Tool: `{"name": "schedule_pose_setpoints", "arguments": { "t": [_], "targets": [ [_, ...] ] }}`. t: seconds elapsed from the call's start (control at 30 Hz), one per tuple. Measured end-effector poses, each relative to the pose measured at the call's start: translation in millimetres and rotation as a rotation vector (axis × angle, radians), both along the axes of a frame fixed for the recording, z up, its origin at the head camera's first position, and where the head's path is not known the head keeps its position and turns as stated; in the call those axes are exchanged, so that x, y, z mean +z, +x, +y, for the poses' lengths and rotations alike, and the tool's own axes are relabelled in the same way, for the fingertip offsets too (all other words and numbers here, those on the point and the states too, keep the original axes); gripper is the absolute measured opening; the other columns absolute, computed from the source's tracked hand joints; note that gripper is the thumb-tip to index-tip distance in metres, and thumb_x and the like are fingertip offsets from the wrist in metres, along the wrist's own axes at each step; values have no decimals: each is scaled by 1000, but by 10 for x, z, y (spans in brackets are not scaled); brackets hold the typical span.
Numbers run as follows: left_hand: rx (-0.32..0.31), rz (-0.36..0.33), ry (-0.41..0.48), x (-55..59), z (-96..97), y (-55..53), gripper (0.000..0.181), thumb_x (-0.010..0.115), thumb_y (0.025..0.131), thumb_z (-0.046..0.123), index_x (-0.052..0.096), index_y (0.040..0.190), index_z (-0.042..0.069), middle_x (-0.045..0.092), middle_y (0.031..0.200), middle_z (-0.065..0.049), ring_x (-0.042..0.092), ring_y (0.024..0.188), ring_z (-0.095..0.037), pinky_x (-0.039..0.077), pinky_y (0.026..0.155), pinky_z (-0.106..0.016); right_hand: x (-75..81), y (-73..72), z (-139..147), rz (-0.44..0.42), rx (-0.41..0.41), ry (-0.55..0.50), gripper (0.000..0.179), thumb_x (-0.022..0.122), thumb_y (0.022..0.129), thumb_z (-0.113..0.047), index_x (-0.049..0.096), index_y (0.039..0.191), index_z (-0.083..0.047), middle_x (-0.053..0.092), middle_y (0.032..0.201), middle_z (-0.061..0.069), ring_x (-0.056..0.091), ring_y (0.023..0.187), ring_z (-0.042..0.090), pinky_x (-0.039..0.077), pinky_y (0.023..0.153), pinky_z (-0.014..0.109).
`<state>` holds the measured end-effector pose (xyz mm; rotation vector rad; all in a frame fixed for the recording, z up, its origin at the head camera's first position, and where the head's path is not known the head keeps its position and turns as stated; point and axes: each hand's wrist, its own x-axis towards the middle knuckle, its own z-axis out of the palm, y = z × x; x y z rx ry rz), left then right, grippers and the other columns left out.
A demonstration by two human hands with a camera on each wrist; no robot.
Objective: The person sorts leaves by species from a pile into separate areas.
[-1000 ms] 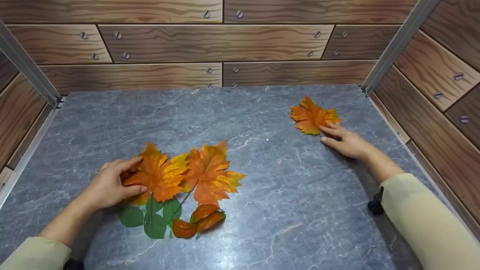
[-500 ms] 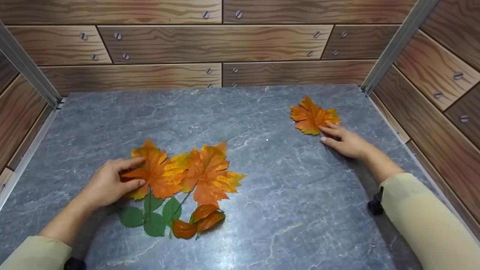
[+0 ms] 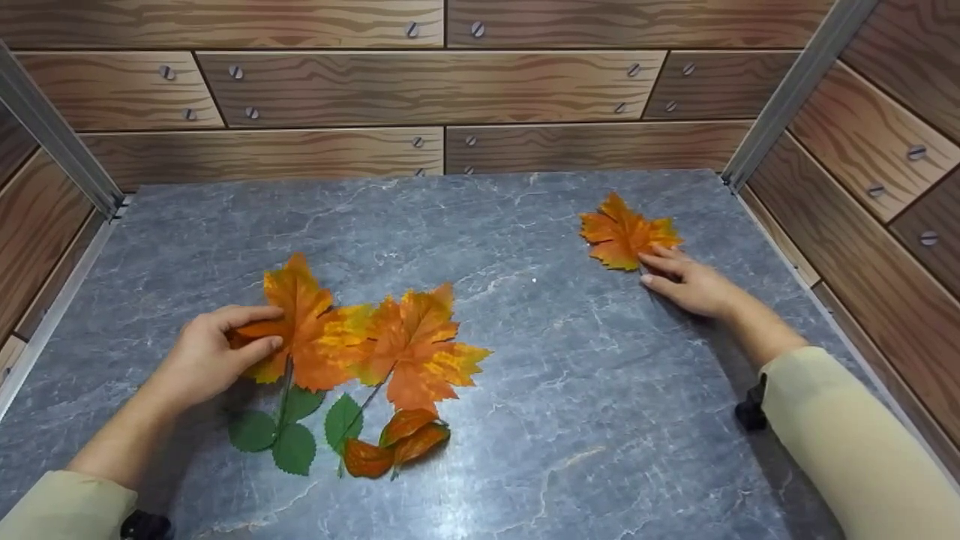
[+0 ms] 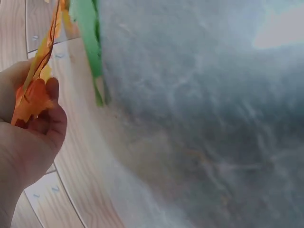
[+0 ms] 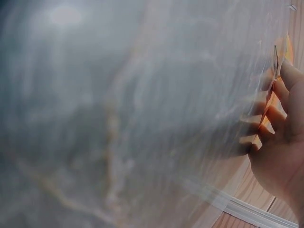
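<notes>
Left leaf [image 3: 311, 337], orange and yellow, is pinched by its left side in the person's left hand [image 3: 196, 356] at the left of the gray tabletop [image 3: 585, 390]. Thumb and forefinger close on the leaf from either side, and in the left wrist view it shows nearly edge-on, the other fingers curled behind it. Whether it touches the tabletop cannot be told.

At far right, the right hand [image 3: 691, 285] lies low over the near right edge of a matching far leaf [image 3: 619, 234]. Its fingers are extended and slightly apart, touching the leaf, with the thumb beside the stem; they are not wrapped around it.

Middle leaf [image 3: 420, 349] lies just right of the left leaf, their edges meeting; which is on top is unclear. On the near side, green leaves [image 3: 294, 450] spread below the left leaf, and another green leaf [image 3: 343, 420] sits at the stem of the middle leaf. Orange-red leaves [image 3: 421, 442], curled and edged in green, touch the middle leaf's near tip.

Pale sleeves [image 3: 840, 420] cover both forearms. Wood-patterned panels [image 3: 435, 86] stand behind the tabletop, with metal posts [image 3: 799, 82] at the far corners.
</notes>
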<state>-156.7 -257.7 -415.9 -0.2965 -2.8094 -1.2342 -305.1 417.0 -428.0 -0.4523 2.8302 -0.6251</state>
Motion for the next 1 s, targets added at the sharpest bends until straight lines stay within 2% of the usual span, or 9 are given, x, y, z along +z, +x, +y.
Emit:
{"name": "schedule_pose_setpoints", "arguments": {
  "t": [0.1,0.23,0.5,0.63,0.77,0.87,1.0],
  "targets": [
    [12,-14,66,50,12,-2,39,77,100,10,71,137,4,72,127,-21,69,95,-13,57,73,-21,-2,-1,8,-5,-1,8,65,52,112,-46,42,163,-8,21,173,24,11,157,51,12,121,72],
    [33,4,138,132,38,-8,38,76,100,8,71,138,4,73,124,-20,69,94,-3,57,75,-19,-9,-11,19,-8,4,12,65,51,112,-47,42,163,-8,19,173,23,11,158,51,11,121,72],
    [36,41,215,398,162,-96,34,76,101,13,74,135,9,72,126,-18,71,95,-6,60,74,-23,-4,-13,20,-17,2,15,66,49,112,-49,40,164,-9,17,174,21,10,158,51,10,121,71],
    [14,61,222,573,345,-226,32,77,100,14,76,132,11,72,128,-14,71,99,-8,60,76,-23,4,0,35,-16,-2,18,66,48,112,-49,39,165,-9,17,174,21,10,158,51,10,121,72],
    [-37,61,244,706,612,-407,29,75,101,11,77,130,12,74,125,-11,71,100,-14,59,76,-25,3,9,38,-20,-8,23,67,47,112,-51,39,165,-10,16,175,20,9,158,52,9,121,73],
    [-90,53,272,762,852,-565,26,73,102,10,78,128,12,75,123,-9,71,98,-18,59,75,-26,-1,9,31,-20,-10,23,67,47,112,-51,39,165,-10,16,175,20,8,158,51,8,121,73],
    [-152,38,306,773,1213,-793,23,71,103,7,79,124,11,75,121,-8,70,97,-22,58,76,-31,-5,7,13,-15,-8,14,66,48,112,-49,40,164,-10,16,175,20,8,158,50,9,121,72]
  ]
}}
